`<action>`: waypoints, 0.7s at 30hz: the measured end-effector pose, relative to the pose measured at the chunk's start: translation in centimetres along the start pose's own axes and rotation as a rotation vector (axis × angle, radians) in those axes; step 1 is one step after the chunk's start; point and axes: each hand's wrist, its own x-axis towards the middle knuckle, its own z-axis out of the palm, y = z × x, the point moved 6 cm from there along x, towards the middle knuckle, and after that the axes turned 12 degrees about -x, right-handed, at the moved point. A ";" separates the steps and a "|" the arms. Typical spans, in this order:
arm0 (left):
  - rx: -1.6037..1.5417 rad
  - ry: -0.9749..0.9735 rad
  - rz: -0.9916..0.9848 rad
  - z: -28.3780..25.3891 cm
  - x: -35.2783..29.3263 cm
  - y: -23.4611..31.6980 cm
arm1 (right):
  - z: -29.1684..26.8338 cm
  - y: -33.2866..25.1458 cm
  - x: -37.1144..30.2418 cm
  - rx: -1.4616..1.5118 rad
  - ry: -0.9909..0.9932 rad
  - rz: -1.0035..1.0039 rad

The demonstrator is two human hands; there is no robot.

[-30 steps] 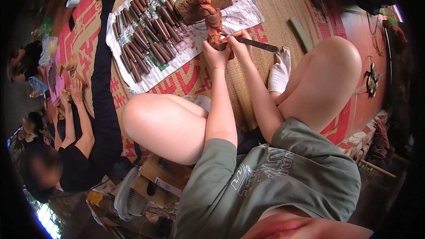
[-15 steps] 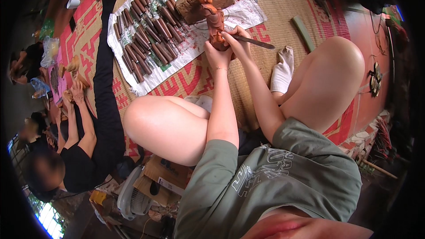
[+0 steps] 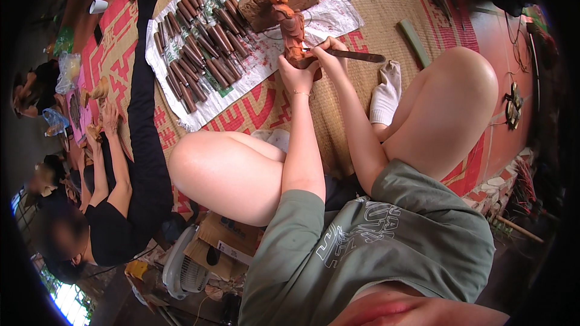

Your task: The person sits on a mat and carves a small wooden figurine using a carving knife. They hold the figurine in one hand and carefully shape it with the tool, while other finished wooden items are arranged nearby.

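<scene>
A reddish-brown carved figurine (image 3: 292,27) leans away from me, its upper end over a brown block with a rough, grooved side (image 3: 260,9). My left hand (image 3: 297,76) is closed round the figurine's lower end. Between the fingers of my right hand (image 3: 331,61) is a slim carving tool (image 3: 361,57), its dark handle sticking out to the right. The tool's tip is at the figurine's lower part, close to my left fingers; a small bright spot shows there, and I cannot make out whether the tip touches.
Several wooden-handled chisels (image 3: 208,42) lie in rows on a white sack (image 3: 187,118) over a red-patterned mat (image 3: 241,115). A greenish bar (image 3: 414,43) lies right, near my white sock (image 3: 386,93). At left, another person's hands (image 3: 109,118) hold a pale carved piece. A fan (image 3: 181,268) stands behind.
My right hand and the carving tool have shifted slightly right, and the tool's handle end has risen a little. My left hand and the figurine stay almost in place.
</scene>
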 end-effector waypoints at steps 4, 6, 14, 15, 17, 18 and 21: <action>-0.012 0.010 0.021 0.1 0.1 0.1 | 0.6 0.0 -0.5 -0.036 0.011 0.047; -0.014 0.016 0.038 0.2 0.2 0.1 | 0.8 -0.2 -0.7 -0.045 0.074 0.011; -0.025 0.045 0.075 0.3 0.2 -0.3 | 1.2 0.4 -0.3 -0.120 0.096 -0.094; -0.016 0.042 0.058 0.3 0.1 -0.4 | 1.1 0.8 -0.2 -0.103 0.092 -0.079; -0.001 0.036 0.031 0.3 0.2 -0.2 | 1.2 1.3 0.1 -0.065 0.086 -0.055; 0.011 0.037 0.025 0.4 0.2 -0.1 | 1.0 1.5 0.2 -0.071 0.090 -0.044; 0.067 0.062 0.015 0.4 -0.1 0.5 | 0.8 1.4 0.3 -0.043 0.092 -0.027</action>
